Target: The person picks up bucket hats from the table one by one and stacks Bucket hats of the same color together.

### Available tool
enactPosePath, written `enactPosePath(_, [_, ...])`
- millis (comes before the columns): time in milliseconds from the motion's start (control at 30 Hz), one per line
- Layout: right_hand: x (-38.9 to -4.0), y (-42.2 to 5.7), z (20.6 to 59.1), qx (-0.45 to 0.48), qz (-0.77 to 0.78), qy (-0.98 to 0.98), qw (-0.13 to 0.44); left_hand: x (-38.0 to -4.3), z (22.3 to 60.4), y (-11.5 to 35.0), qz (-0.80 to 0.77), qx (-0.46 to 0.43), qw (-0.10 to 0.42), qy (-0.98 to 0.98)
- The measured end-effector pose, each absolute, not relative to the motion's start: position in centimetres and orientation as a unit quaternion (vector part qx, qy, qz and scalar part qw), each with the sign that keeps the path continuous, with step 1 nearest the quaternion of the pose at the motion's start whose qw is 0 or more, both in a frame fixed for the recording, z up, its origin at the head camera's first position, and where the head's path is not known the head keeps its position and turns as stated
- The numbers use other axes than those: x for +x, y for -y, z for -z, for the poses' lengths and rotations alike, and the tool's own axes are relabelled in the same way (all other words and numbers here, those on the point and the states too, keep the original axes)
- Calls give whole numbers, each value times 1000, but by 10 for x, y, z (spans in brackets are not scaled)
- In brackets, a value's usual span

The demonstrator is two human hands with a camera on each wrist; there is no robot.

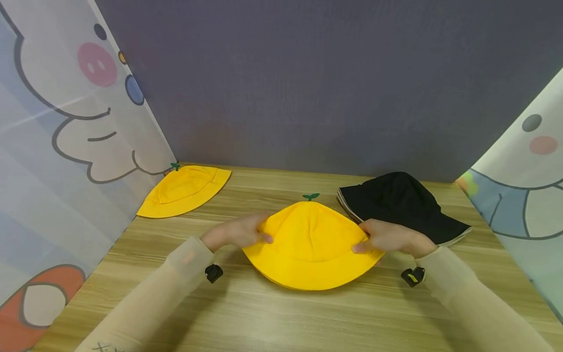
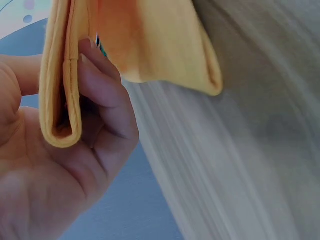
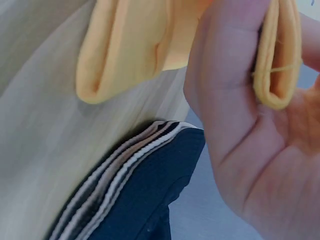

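**Yellow hat in both hands, mid-table; second yellow hat back L, black headwear back R**

Obs., head view: yellow hat [image 1: 310,244] at approx. ctr of the wood-grain table [image 1: 286,322], crown up, brim twd the person. Green sprout [image 1: 311,197] stands at crown top. Hat looks flattened, wide side to side. Can't tell if lower brim edge touches tabletop.

L hand [image 1: 239,232]: grasping hat's L side, thumb on near face. L wrist view confirms: folded yellow edge pinched betw. thumb & curled fingers, layers doubled in a narrow U. Another yellow flap hangs just beside it.

R hand [image 1: 391,237]: grasping hat's R side, thumb on near face, other fingers mostly hidden behind. R wrist view: folded yellow edge sits betw. thumb & fingers; loose thread across the fold.

Surroundings: second yellow hat [image 1: 182,190] lies at back L of table, near the L panel [image 1: 39,146], own small green sprout [image 1: 175,166] on top; well apart from L hand. Black headwear [image 1: 396,203] at back R, just behind R hand, partly covered by it in head view. R wrist view shows several pale-trimmed edges layered there; no. of pieces can't be told.

Misc.: dark grey panel [image 1: 308,88] at rear; R panel [image 1: 528,195] & L panel both w/ cartoon prints. Sleeves light-coloured; small black device [image 1: 213,273] at L wrist, similar black unit [image 1: 412,276] at R wrist.
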State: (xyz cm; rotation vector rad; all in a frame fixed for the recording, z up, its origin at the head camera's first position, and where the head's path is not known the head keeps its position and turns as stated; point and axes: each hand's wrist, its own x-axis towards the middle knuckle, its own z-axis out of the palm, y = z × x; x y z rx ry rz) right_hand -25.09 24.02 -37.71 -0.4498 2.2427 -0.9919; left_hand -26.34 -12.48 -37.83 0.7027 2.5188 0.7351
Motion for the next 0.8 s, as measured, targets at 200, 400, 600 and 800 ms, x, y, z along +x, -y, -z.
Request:
enactPosePath(200, [-251, -238, 384, -160, 355, -865, 317, -263, 390, 122, -263, 255, 213, -906])
enactPosePath(400, [-253, -234, 392, -162, 343, -869, 318, -263, 401, 119, -258, 247, 207, -911])
enactPosePath(600, [-259, -231, 395, -189, 304, -883, 302, -264, 406, 119, -246, 227, 201, -921])
enactPosePath(800, [-265, -231, 397, -195, 293, -881, 317, -260, 408, 118, -256, 212, 198, -922])
